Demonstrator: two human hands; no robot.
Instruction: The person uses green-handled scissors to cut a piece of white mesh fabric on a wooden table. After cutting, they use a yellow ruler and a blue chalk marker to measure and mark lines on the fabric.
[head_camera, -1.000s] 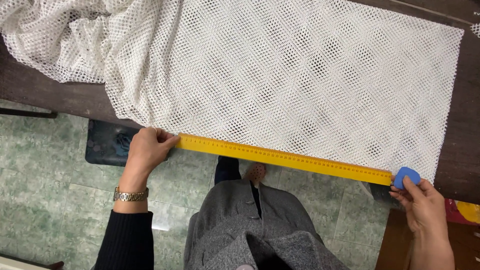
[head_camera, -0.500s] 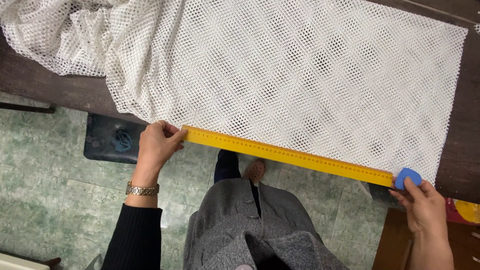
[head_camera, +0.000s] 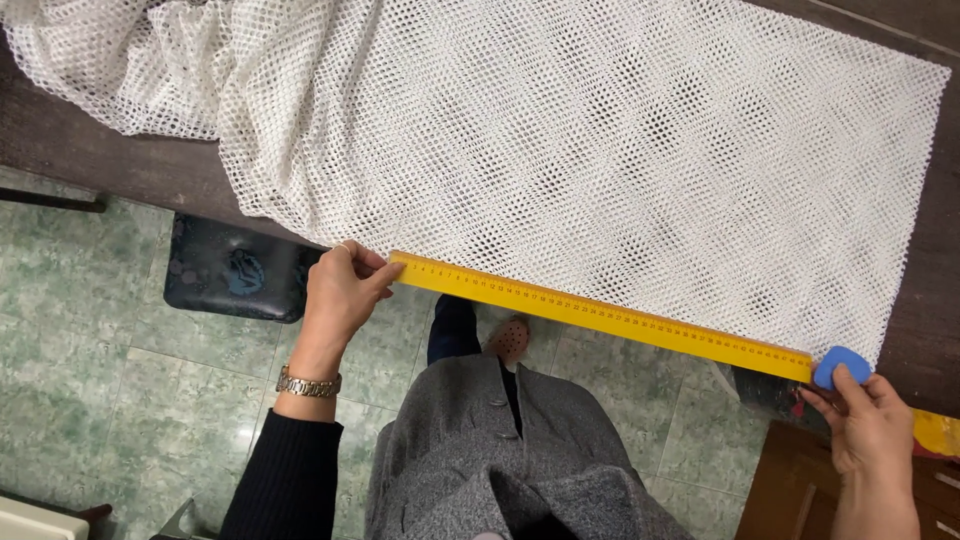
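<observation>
A dark wooden surface (head_camera: 90, 150) is carrying a white mesh fabric (head_camera: 620, 150), which is lying spread flat across it. A yellow ruler (head_camera: 600, 315) is lying along the fabric's near edge.

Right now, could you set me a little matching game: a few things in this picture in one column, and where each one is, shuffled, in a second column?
Things:
1. long yellow ruler
2. small blue chalk piece
3. white mesh fabric
4. metal wristwatch

Places:
A. pinched in the right hand
B. spread over the dark table
C. on the left wrist
D. along the fabric's near edge, its end held by the left hand

Pairs: 1-D, 2-A, 3-B, 4-C
</observation>
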